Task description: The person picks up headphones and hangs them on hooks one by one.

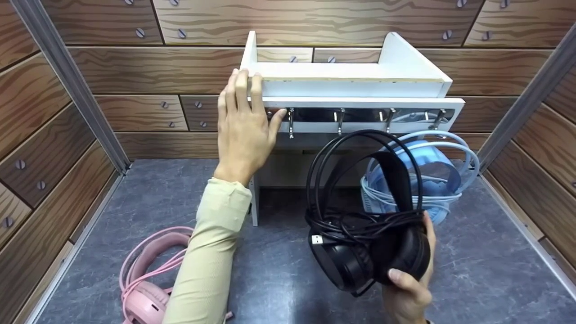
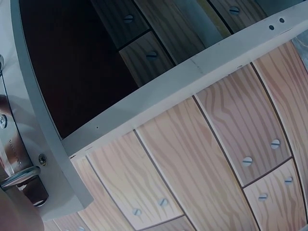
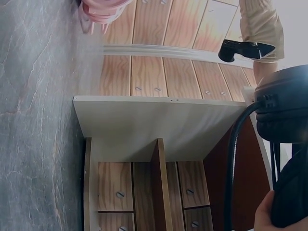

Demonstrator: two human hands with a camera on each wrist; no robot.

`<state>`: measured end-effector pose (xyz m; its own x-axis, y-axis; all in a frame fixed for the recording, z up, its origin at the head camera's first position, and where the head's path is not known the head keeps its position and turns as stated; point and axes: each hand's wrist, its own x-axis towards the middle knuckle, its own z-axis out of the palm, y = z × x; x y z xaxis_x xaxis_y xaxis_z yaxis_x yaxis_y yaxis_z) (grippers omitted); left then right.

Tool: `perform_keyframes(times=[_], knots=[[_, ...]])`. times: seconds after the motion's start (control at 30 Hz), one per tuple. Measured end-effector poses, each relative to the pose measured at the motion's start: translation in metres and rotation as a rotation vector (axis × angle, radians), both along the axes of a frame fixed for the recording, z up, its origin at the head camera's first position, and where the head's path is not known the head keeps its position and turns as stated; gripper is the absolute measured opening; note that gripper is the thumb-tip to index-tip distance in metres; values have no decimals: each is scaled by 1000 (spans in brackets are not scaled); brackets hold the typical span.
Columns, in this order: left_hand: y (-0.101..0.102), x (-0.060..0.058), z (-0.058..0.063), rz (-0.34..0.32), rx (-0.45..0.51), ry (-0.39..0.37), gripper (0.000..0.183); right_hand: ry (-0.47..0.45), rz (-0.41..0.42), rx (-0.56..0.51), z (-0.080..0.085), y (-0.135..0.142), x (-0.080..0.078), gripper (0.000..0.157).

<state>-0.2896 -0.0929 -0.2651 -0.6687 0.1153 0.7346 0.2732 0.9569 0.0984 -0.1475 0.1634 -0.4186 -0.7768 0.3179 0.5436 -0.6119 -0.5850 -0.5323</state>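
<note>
My right hand (image 1: 409, 288) grips a pair of black headphones (image 1: 351, 265) by one ear cup, headband upward, in front of a white shelf unit (image 1: 342, 88). Their black cable is bundled across the cups, with a USB plug (image 1: 317, 240) dangling at the left. My left hand (image 1: 245, 121) rests against the left end of the shelf's hook rail (image 1: 315, 127), its fingers stretched upward. Light blue headphones (image 1: 465, 168) are under the rail's right end, partly behind the black pair; whether they hang from a hook I cannot tell.
Pink headphones (image 1: 141, 300) lie on the grey marbled surface (image 1: 274, 274) at lower left, partly behind my left sleeve (image 1: 204, 265). Several metal hooks (image 1: 340, 118) line the rail. Wood-patterned walls (image 1: 148, 72) enclose the back and sides.
</note>
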Motion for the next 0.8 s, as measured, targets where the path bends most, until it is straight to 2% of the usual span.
perform_keyframes(times=[0.6,0.8], knots=[[1,0,1,-4,1,-15,70,-29,-40,6,-2,-6,-1,99],[1,0,1,6,0,-19,70,-33,-24,17,-3,-9,-1,99]])
